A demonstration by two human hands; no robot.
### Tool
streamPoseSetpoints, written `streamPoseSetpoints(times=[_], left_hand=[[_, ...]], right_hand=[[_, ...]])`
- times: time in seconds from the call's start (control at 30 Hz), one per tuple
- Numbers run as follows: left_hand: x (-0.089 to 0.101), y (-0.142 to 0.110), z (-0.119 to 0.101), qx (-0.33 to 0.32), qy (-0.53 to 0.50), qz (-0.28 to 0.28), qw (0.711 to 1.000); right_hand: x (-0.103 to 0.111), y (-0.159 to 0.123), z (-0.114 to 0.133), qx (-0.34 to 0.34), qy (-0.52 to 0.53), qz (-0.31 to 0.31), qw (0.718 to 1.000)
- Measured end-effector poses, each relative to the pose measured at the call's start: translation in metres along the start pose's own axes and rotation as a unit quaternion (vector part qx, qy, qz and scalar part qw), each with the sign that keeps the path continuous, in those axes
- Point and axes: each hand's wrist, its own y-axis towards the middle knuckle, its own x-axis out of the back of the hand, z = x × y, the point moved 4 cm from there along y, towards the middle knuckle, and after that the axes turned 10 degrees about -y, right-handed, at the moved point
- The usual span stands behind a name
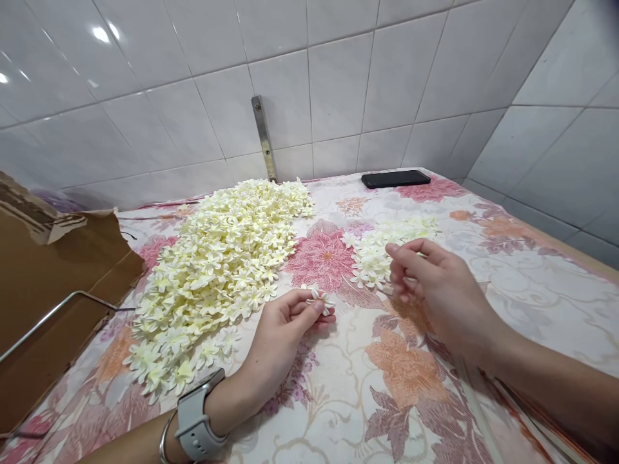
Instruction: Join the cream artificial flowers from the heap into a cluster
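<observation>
My left hand (285, 325), with a watch at its wrist, pinches a small white flower (323, 299) between thumb and fingers. To its left spreads a large heap of pale yellow-white flowers (227, 245). My right hand (430, 283) hovers to the right with thumb and forefinger pressed together and the other fingers curled. Whatever it may hold is too small or hidden to make out. Just behind it lies a smaller pile of white flowers (374, 254), partly covered by the hand.
A floral cloth (338, 393) covers the table. At the back lies a black phone (395, 178) near the tiled wall (338, 84), where a metal strip (264, 138) is fixed. An open cardboard box (58, 290) and a bent metal rod (48, 316) stand on the left.
</observation>
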Motion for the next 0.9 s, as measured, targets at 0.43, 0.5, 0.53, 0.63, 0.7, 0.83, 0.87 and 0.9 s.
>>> streamPoseSetpoints(times=[0.43, 0.5, 0.53, 0.63, 0.7, 0.83, 0.87, 0.9], left_hand=[[-0.006, -0.011, -0.007, -0.076, 0.169, 0.064, 0.981], [-0.005, -0.011, -0.009, -0.088, 0.166, 0.051, 0.981], [-0.004, -0.01, -0.01, -0.09, 0.163, 0.045, 0.982], [-0.003, -0.009, -0.007, -0.068, 0.147, 0.052, 0.985], [-0.004, -0.008, -0.004, -0.05, 0.134, 0.079, 0.987], [-0.007, -0.009, -0.002, -0.044, 0.116, 0.121, 0.985], [-0.008, -0.01, -0.002, -0.043, 0.115, 0.122, 0.985], [-0.008, -0.01, -0.003, -0.041, 0.113, 0.122, 0.985]], right_hand=[[-0.035, -0.039, 0.006, 0.197, -0.281, 0.299, 0.891], [-0.032, -0.035, 0.004, 0.191, -0.289, 0.257, 0.902], [-0.031, -0.033, 0.003, 0.184, -0.285, 0.238, 0.91], [-0.028, -0.03, -0.002, 0.156, -0.257, 0.215, 0.929], [-0.027, -0.031, -0.003, 0.146, -0.236, 0.214, 0.936], [-0.026, -0.033, -0.001, 0.136, -0.21, 0.22, 0.943], [-0.026, -0.033, 0.0, 0.133, -0.201, 0.226, 0.944], [-0.027, -0.033, 0.0, 0.128, -0.19, 0.233, 0.945]])
